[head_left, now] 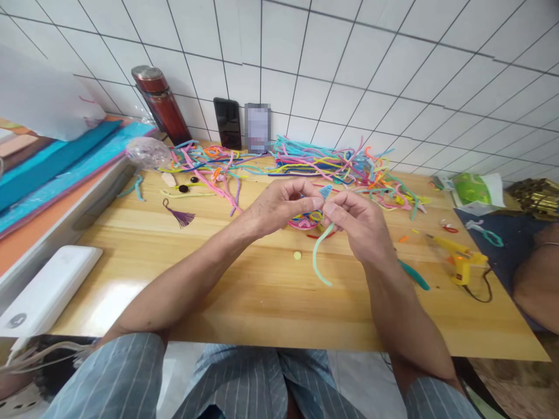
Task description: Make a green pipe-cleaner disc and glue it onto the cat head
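Above the middle of the table, my left hand [288, 205] and my right hand [358, 220] meet with fingertips pinched close together. Between them a small blue coiled pipe-cleaner piece [325, 191] pokes up, pointed at one end, its base hidden by the fingers of my left hand. From the fingertips of my right hand a light green pipe cleaner [319, 255] hangs in a curve toward the tabletop. Behind the hands lies a partly covered pile of pink and yellow coiled pieces [303, 222]. A small pale yellow disc [297, 255] lies on the wood below.
Loose coloured pipe cleaners [314, 160] spread along the tiled wall. Two phones, one being a black phone [227, 123], and a red thermos [161, 105] stand there. A yellow glue gun [463, 262], teal-handled tool [414, 274], purple tassel [180, 215] and white power bank [55, 285] surround my arms.
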### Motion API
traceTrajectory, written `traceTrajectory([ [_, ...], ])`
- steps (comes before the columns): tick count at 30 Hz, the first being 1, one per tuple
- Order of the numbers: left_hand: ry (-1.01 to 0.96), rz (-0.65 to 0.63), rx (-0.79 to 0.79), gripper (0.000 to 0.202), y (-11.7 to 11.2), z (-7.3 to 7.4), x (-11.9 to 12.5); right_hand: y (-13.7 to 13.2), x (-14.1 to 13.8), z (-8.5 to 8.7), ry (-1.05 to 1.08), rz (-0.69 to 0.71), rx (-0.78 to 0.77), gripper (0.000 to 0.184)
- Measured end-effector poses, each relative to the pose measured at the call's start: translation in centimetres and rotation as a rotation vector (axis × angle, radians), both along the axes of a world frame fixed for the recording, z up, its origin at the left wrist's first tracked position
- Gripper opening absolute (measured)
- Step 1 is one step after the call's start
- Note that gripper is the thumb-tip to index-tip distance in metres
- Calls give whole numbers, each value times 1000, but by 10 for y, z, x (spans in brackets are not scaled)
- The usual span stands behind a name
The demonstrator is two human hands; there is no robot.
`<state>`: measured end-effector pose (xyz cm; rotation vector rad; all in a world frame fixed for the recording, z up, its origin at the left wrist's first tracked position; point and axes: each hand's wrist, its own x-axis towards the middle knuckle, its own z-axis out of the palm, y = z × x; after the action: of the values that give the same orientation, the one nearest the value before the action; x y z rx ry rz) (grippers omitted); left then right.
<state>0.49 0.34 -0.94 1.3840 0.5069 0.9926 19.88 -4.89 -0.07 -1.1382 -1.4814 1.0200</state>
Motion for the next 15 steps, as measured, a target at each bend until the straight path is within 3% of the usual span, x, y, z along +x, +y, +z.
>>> traceTrajectory([
  [4, -53, 35, -73, 50, -5, -5, 8, 1, -2, -4, 0, -48, 23, 34],
  [9, -253, 100, -284, 55, -19, -14, 26, -4, -14, -14, 25, -88, 52, 37],
  [15, -330, 115, -497, 47, -32, -7, 33, -7, -19, -17, 62, -16, 29, 39],
])
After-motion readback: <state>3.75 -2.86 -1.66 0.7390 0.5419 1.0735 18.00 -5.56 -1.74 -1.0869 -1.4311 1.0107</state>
